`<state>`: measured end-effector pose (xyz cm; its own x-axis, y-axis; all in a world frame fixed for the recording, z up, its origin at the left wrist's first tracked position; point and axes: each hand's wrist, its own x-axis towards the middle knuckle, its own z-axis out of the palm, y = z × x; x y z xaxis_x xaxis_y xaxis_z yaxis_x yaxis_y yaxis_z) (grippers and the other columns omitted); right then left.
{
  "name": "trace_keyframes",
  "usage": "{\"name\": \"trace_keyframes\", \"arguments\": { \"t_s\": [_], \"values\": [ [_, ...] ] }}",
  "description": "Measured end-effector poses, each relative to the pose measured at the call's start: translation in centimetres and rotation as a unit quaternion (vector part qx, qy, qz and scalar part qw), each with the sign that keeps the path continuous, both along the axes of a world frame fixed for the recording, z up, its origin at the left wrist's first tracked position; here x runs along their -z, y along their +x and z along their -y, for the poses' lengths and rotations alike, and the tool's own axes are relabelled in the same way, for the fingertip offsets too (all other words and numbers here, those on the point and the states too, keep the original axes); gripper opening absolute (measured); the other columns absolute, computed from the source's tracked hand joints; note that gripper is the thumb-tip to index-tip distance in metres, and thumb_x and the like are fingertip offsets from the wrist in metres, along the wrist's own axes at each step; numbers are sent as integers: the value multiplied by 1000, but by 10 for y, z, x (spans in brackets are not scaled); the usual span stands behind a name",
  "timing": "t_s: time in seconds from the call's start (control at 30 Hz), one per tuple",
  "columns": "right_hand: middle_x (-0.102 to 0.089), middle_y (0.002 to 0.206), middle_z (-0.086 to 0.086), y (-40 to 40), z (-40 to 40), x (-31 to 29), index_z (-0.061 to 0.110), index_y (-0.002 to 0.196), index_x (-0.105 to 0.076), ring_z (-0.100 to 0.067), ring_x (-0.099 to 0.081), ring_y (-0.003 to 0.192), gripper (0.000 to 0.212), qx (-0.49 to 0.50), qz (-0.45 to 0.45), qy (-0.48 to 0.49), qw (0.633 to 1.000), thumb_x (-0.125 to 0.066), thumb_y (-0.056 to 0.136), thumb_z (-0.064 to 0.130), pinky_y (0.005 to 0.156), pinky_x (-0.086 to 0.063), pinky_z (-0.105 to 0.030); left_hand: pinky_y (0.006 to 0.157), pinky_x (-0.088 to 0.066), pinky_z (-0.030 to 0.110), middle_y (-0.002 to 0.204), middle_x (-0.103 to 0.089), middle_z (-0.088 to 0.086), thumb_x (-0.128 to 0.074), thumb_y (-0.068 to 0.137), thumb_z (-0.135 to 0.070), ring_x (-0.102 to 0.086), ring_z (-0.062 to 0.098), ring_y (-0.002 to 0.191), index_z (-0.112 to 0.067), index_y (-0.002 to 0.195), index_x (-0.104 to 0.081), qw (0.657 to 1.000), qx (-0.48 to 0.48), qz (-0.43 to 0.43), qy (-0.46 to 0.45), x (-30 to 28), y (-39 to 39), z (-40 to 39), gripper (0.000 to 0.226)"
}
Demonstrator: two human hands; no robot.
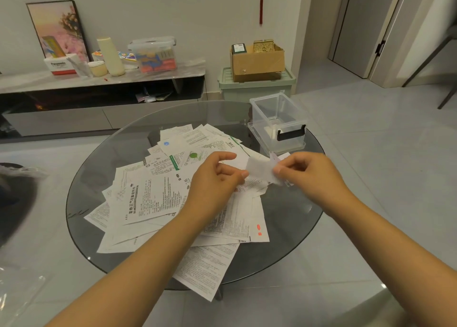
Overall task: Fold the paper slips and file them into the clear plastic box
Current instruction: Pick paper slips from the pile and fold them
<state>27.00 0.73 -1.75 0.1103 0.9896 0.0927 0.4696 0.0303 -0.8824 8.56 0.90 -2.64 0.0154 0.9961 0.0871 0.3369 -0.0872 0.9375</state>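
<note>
Head view — two hands, left hand point(215, 178) and right hand point(311, 170), fingers pinching one paper slip point(261, 169).

"Panasonic" on white-and-red box point(60, 65).
</note>
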Motion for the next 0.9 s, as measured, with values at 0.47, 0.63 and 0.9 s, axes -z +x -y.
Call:
{"name": "trace_keyframes", "arguments": {
  "t_s": [0.47,0.63,0.9],
  "values": [
    [-68,85,-8,13,-29,28,7,108,-68,-20,-62,72,25,127,112,38,985,-59,85,9,61,-51,-28,82,-55,34,97,-63,-12,-53,93,-27,-64,6,86,-32,111,-55,994,7,-110,20,9,-12,5,18],
    [-67,108,-9,11,-27,31,10,114,-66,-20,-59,83,29,131,169,28,976,-58,88,20,70,-53,-34,75,-48,19,100,-62,-12,-51,94,-25,-60,3,84,-30,109,-57,989,6,-145,21,6,-15,6,17],
    [-50,126,0,5,-14,21,26,122,-59,-17,-54,89,32,131,275,40,952,-55,91,33,66,-38,-28,93,-40,30,104,-61,-10,-57,89,-26,-55,9,99,-26,104,-65,953,62,-296,36,8,-28,12,17]
  ]
}}
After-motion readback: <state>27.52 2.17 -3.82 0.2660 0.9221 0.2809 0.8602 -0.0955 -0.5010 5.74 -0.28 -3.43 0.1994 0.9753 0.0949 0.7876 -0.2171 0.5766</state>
